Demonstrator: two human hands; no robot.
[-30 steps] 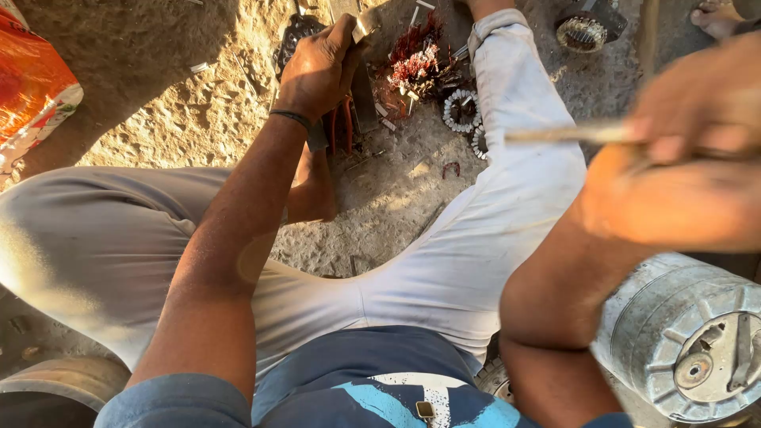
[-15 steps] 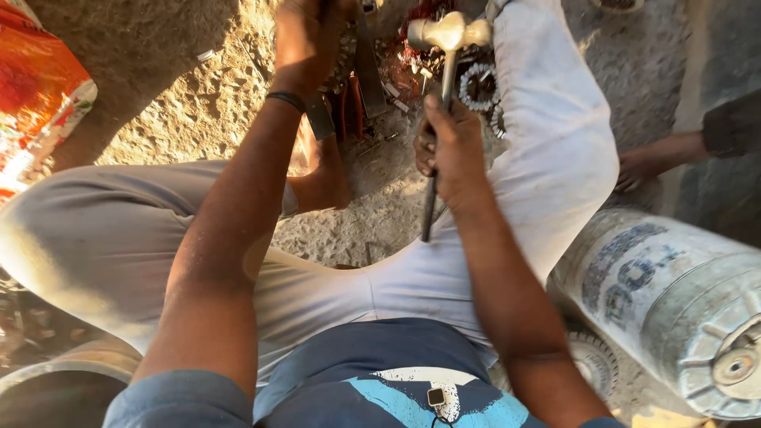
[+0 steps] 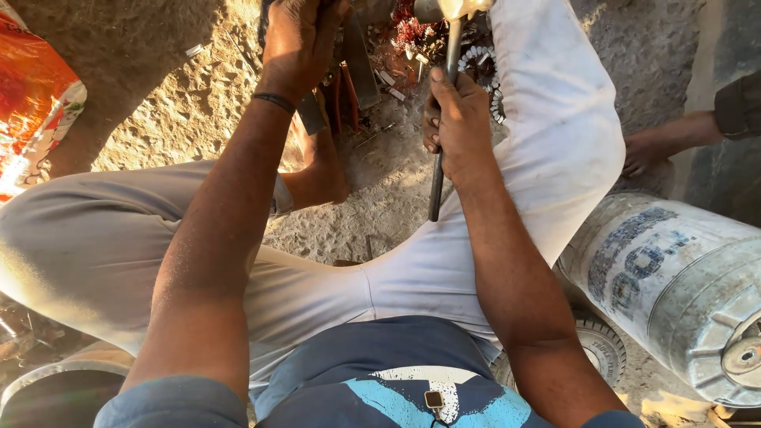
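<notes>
Right hand (image 3: 456,127): fingers wrapped around hammer (image 3: 445,95) mid-handle, head up at the frame's top, poised above the scrap pile (image 3: 404,47). Left hand (image 3: 297,43): fingers closed over a dark metal piece (image 3: 311,111), steadying it on the ground (image 3: 198,103) between the legs.

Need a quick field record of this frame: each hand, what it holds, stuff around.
left hand: closed over a dark object at the top edge, what it grips is unclear
right hand: gripped round the thin metal handle of a pale-headed hammer, head upward
work area: reddish copper windings and metal scraps on rough ground between the feet
right side: grey metal cylinder lying on its side
left side: orange printed bag
other person: another hand resting on the ground at the right edge
</notes>
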